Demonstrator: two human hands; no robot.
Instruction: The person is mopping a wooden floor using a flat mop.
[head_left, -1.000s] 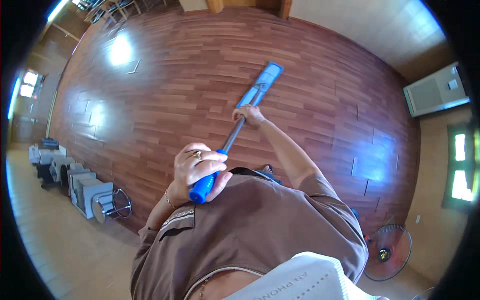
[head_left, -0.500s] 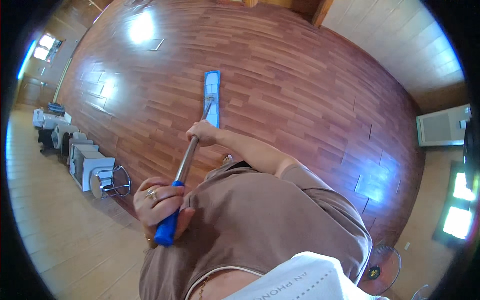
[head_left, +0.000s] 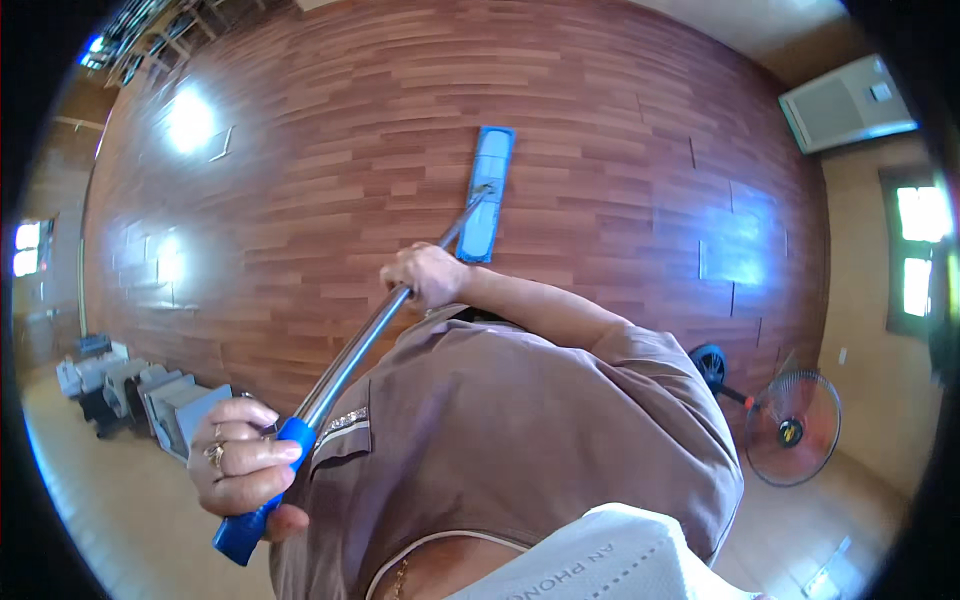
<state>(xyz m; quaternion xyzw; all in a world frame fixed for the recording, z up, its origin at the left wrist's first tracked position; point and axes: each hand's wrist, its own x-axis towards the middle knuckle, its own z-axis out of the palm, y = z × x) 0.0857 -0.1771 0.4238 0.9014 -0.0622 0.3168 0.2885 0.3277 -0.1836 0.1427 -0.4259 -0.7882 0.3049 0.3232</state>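
Note:
A flat mop with a long metal pole (head_left: 355, 352) runs slantwise in front of my body. My left hand (head_left: 240, 462), with a ring on one finger, is wrapped round its blue grip (head_left: 243, 532) at the upper end. Lower on the pole, my right hand (head_left: 428, 275) is closed round the metal, its arm reaching across my front. The blue mop head (head_left: 488, 170) lies flat on the wood-plank floor (head_left: 600, 140) ahead of me, tilted slightly to the right at its far end.
A standing fan (head_left: 790, 432) is at the right, near the wall. A large white appliance (head_left: 850, 105) stands at the far right. Several grey and white items (head_left: 185, 408) are lined up at the left. Furniture (head_left: 165, 35) shows at the far left.
The mop head has shifted right in view and tilted. My left hand has moved left and down with the grip. The view has turned, so the fan shows more fully.

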